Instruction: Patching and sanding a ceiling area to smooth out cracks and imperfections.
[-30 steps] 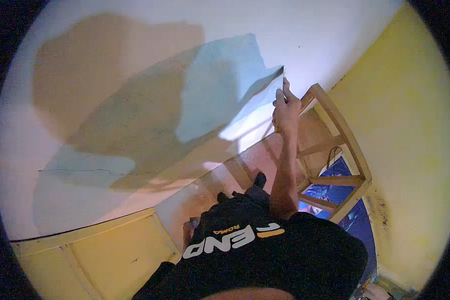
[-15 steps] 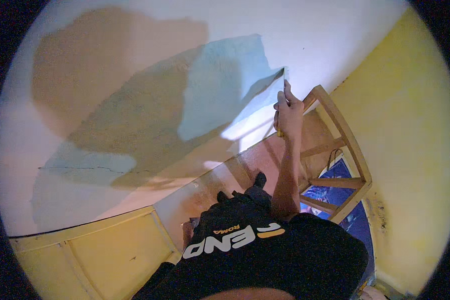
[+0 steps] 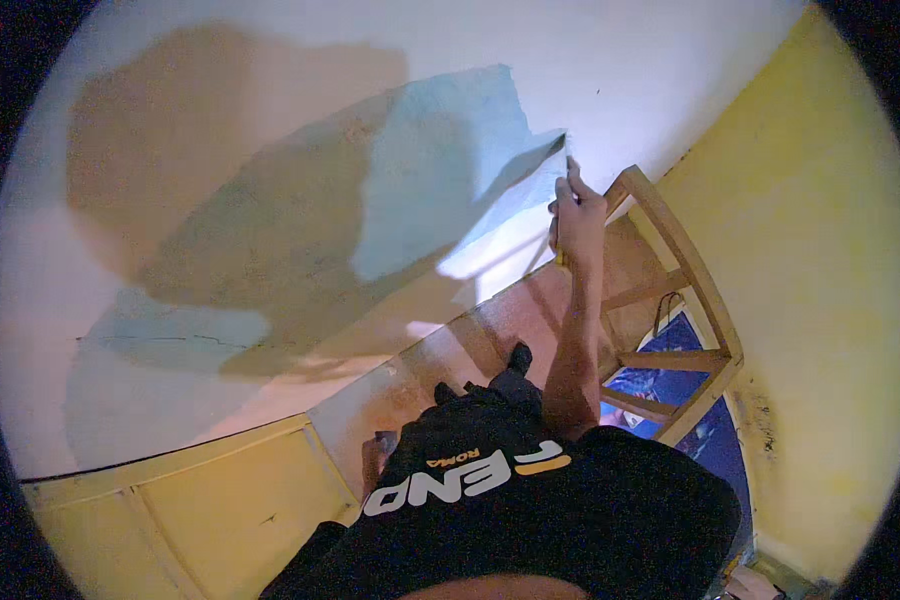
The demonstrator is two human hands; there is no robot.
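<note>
My right hand [image 3: 576,212] is raised to the white wall [image 3: 670,70], shut on a thin tool with a yellowish handle [image 3: 561,252]. The tool's tip touches the wall just below the pointed corner of a pale blue painted patch [image 3: 440,170]. My bare right forearm [image 3: 574,350] runs down to my black shirt [image 3: 530,510]. A skin-coloured shape beside my left hip [image 3: 374,462] may be my left hand with a small dark thing; it is too small to tell.
A wooden ladder [image 3: 685,290] stands against the wall under my right arm, over a reddish-brown floor [image 3: 470,340]. A yellow wall [image 3: 820,300] rises on the right. A yellow panelled surface [image 3: 200,500] is at lower left. Blue sheeting [image 3: 715,440] lies below the ladder.
My right hand has stayed at the corner of the blue patch, shifting only slightly down the wall. The view has barely moved.
</note>
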